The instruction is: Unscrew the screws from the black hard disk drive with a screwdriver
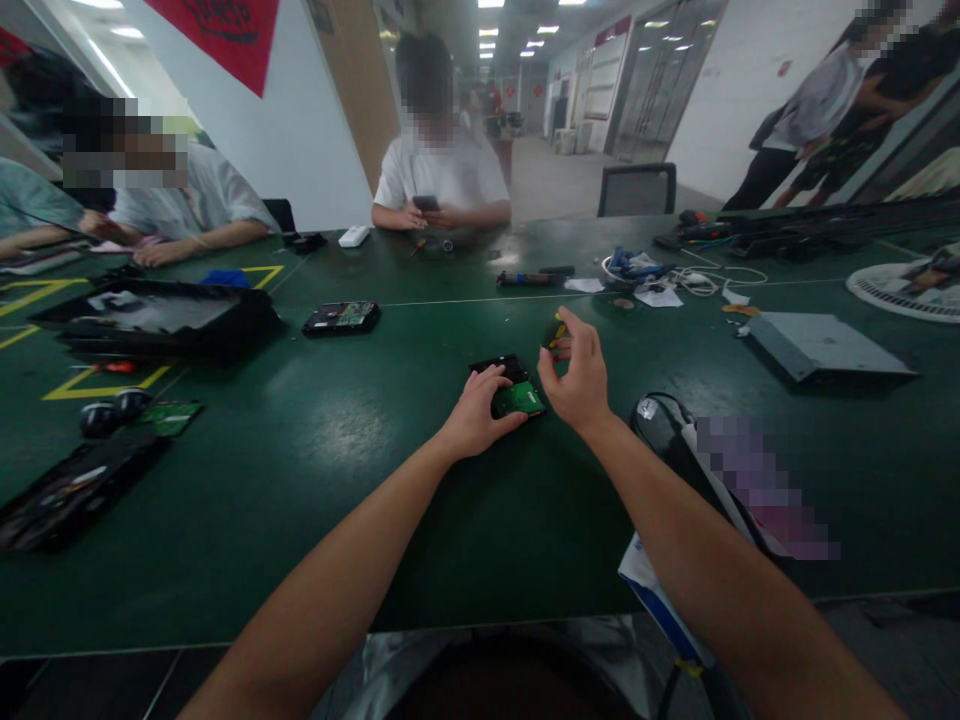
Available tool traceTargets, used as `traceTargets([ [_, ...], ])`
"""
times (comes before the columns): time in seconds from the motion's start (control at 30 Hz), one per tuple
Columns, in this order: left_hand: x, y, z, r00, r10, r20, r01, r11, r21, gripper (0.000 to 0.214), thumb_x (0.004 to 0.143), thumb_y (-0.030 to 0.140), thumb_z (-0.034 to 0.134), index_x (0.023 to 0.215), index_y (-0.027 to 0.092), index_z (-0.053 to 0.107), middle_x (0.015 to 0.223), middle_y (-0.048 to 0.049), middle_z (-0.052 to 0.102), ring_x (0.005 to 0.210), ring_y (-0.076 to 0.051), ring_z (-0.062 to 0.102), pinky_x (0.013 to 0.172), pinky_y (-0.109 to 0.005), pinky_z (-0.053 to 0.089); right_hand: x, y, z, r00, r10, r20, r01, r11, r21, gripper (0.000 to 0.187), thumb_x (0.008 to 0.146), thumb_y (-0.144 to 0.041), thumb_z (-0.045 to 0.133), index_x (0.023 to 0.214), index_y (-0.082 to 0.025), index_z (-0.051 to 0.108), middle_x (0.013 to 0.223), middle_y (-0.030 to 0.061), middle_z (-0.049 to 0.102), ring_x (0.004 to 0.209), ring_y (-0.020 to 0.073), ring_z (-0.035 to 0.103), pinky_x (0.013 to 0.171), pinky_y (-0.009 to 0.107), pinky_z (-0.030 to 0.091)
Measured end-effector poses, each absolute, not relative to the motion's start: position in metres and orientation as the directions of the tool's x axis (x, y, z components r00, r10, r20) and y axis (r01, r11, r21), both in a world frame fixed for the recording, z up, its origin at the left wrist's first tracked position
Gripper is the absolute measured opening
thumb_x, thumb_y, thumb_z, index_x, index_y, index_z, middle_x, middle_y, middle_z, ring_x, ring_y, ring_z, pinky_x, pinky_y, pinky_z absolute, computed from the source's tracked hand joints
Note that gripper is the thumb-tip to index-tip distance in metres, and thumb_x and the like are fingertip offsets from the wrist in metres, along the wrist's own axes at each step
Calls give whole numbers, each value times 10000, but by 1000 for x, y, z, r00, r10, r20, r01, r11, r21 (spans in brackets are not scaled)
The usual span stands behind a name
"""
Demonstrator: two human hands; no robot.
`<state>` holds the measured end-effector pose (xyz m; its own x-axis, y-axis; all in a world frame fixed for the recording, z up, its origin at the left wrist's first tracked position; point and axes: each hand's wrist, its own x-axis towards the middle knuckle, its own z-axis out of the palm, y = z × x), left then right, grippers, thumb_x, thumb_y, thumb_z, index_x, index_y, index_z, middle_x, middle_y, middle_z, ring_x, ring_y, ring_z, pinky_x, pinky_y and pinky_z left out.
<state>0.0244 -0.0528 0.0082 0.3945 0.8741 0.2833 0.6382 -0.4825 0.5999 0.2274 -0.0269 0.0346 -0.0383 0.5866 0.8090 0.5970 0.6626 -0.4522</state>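
A small hard drive (514,390) with a green circuit board facing up lies on the dark green table (360,470) in front of me. My left hand (478,412) grips its near left edge, fingers curled on it. My right hand (576,375) hovers just right of the drive, fingers curled around the handle of a black and yellow screwdriver (553,335).
Another hard drive (341,317) lies further left. A dismantled black case (154,318) and loose parts (75,485) sit at the left. A grey box (821,345), cables (660,272) and a fan (904,290) are at the right. People sit across the table.
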Motion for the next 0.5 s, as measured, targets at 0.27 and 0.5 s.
traceTargets([
  [0.27, 24, -53, 9, 385, 878, 284, 629, -475, 616, 534, 839, 471, 760, 1274, 198, 615, 1591, -174, 455, 1537, -306, 346, 1290, -542, 158, 228, -27, 34, -25, 606, 795, 623, 631, -462, 638, 952, -254, 615, 1536, -307, 363, 1315, 125, 505, 912, 214, 641, 733, 410, 660],
  [0.5, 25, -52, 9, 373, 882, 287, 618, -467, 632, 537, 819, 477, 777, 1249, 193, 627, 1578, -178, 467, 1530, -314, 353, 1280, -546, 194, 229, -24, 30, -37, 599, 800, 596, 656, -463, 658, 970, -273, 605, 1561, -339, 323, 1381, 123, 495, 988, 244, 661, 795, 453, 673],
])
